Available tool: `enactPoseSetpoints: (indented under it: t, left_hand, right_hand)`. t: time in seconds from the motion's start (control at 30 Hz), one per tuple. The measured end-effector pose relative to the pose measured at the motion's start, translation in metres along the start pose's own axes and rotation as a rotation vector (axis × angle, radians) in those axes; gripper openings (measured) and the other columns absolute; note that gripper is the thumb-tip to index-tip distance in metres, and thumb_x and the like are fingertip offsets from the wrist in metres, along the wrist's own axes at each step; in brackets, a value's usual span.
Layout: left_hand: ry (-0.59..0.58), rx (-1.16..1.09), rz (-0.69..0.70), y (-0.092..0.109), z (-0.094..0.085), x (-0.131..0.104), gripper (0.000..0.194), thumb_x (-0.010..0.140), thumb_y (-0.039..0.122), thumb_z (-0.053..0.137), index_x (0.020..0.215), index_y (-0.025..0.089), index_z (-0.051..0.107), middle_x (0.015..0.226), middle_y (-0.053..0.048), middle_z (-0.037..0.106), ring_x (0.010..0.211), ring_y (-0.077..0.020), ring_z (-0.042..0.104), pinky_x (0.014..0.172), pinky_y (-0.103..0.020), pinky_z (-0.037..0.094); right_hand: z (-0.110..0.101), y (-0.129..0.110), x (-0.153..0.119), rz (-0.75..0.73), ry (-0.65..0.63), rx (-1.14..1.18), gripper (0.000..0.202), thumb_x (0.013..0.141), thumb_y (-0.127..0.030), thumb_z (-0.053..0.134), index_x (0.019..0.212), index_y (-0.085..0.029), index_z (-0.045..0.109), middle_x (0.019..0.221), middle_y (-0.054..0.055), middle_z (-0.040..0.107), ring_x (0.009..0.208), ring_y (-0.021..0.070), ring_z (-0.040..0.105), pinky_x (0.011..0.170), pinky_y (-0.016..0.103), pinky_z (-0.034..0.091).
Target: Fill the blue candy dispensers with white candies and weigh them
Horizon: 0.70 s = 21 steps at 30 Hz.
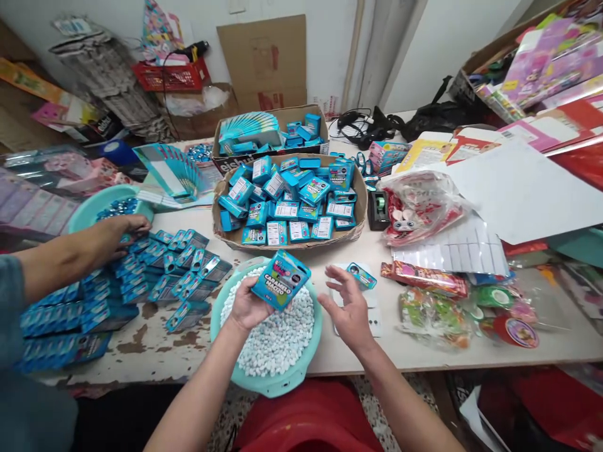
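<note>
My left hand (245, 306) grips a small blue candy box (281, 280) marked "Caramelo", held tilted above a teal bowl (282, 380) full of small white candies (277, 339). My right hand (347, 306) hovers open to the right of the box, fingers spread, holding nothing. Just beyond it a small blue packet (362, 275) lies on a white sheet on the table.
A cardboard tray (358, 194) heaped with blue boxes sits behind the bowl, with another carton (277, 115) further back. At the left, a co-worker's hand (117, 233) rests on rows of flat blue boxes (155, 273) beside a teal basin (94, 207). Tape dispenser (377, 209), candy bags and label sheets lie right.
</note>
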<state>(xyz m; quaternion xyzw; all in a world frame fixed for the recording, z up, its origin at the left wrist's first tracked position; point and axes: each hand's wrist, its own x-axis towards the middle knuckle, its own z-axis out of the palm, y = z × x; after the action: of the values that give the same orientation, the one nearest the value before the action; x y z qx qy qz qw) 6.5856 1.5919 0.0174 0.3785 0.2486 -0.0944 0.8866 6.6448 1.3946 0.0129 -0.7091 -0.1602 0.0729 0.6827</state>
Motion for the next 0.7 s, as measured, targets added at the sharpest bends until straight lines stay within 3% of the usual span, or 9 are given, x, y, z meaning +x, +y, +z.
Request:
enactPoseSetpoints:
  t: [0.13,0.27,0.37,0.4,0.47,0.53,0.57,0.67,0.7]
  left_hand:
    - [-0.111,-0.095,-0.158,-0.030,-0.004,-0.014,0.059,0.068,0.062,0.044,0.092,0.013,0.065,0.076,-0.017,0.067,0.056,-0.0253,0.062,0.041,-0.031,0.044]
    - [-0.298,-0.214,-0.465,-0.061,0.011,-0.022,0.063,0.071,0.064,0.040,0.092,0.010,0.065,0.071,-0.016,0.067,0.048,-0.0250,0.060,0.030,-0.027,0.037]
    - [-0.355,-0.242,-0.570,-0.079,0.023,-0.027,0.067,0.075,0.069,0.033,0.091,0.011,0.064,0.068,-0.012,0.067,0.043,-0.0210,0.058,0.029,-0.025,0.037]
    - [-0.367,-0.190,-0.592,-0.083,0.026,-0.029,0.072,0.076,0.072,0.029,0.089,0.011,0.064,0.066,-0.012,0.067,0.041,-0.0196,0.057,0.029,-0.024,0.035]
    - [-0.356,0.040,-0.622,-0.085,0.028,-0.033,0.079,0.075,0.077,0.021,0.081,0.011,0.064,0.059,-0.011,0.064,0.035,-0.0171,0.052,0.028,-0.024,0.032]
    - [-0.192,0.373,-0.497,-0.079,0.022,-0.035,0.074,0.075,0.077,0.025,0.072,0.013,0.062,0.049,-0.008,0.058,0.032,-0.0151,0.047,0.030,-0.024,0.031]
    - [-0.036,0.549,-0.345,-0.073,0.016,-0.036,0.066,0.076,0.074,0.031,0.069,0.016,0.061,0.047,-0.005,0.056,0.034,-0.0149,0.046,0.034,-0.025,0.034]
    - [0.508,1.028,0.294,-0.052,-0.017,-0.031,0.037,0.080,0.054,0.050,0.076,0.020,0.062,0.066,-0.006,0.063,0.062,-0.0195,0.058,0.062,-0.033,0.048]
    - [0.617,1.154,0.457,-0.047,-0.031,-0.027,0.030,0.081,0.047,0.051,0.085,0.020,0.063,0.082,-0.008,0.066,0.079,-0.0224,0.059,0.077,-0.037,0.047]
  right_hand:
    - [0.005,0.000,-0.010,0.068,-0.202,0.200,0.081,0.066,-0.067,0.064,0.131,-0.026,0.041,0.131,0.015,0.051,0.119,0.0288,0.051,0.092,0.045,0.047]
    - [-0.003,-0.004,-0.015,0.185,-0.439,0.395,0.110,0.040,-0.084,0.063,0.131,-0.025,0.043,0.131,0.016,0.052,0.118,0.0333,0.052,0.091,0.049,0.044]
    - [-0.006,-0.009,-0.019,0.257,-0.623,0.451,0.087,0.034,-0.073,0.076,0.104,-0.023,0.061,0.100,0.010,0.067,0.100,0.0311,0.061,0.089,0.049,0.045]
    - [-0.005,-0.010,-0.020,0.257,-0.605,0.479,0.069,0.039,-0.068,0.078,0.089,-0.023,0.063,0.084,0.006,0.067,0.089,0.0278,0.063,0.088,0.048,0.045]
    - [0.001,-0.011,-0.023,0.286,-0.422,0.581,0.045,0.058,-0.066,0.071,0.067,-0.023,0.058,0.060,-0.001,0.057,0.067,0.0207,0.060,0.084,0.046,0.047]
    - [0.007,-0.011,-0.024,0.414,-0.169,0.685,0.046,0.074,-0.067,0.054,0.059,-0.023,0.054,0.052,-0.003,0.050,0.055,0.0171,0.055,0.078,0.044,0.050]
    - [0.009,-0.011,-0.025,0.516,-0.066,0.716,0.049,0.077,-0.069,0.047,0.059,-0.023,0.053,0.051,-0.002,0.049,0.052,0.0165,0.054,0.074,0.043,0.052]
    - [0.003,-0.008,-0.032,0.822,0.074,0.720,0.056,0.072,-0.077,0.046,0.063,-0.023,0.057,0.052,-0.001,0.055,0.050,0.0174,0.056,0.064,0.041,0.054]
    - [-0.002,-0.006,-0.038,0.899,0.072,0.701,0.056,0.069,-0.078,0.049,0.066,-0.022,0.059,0.054,0.000,0.058,0.051,0.0186,0.058,0.062,0.041,0.054]
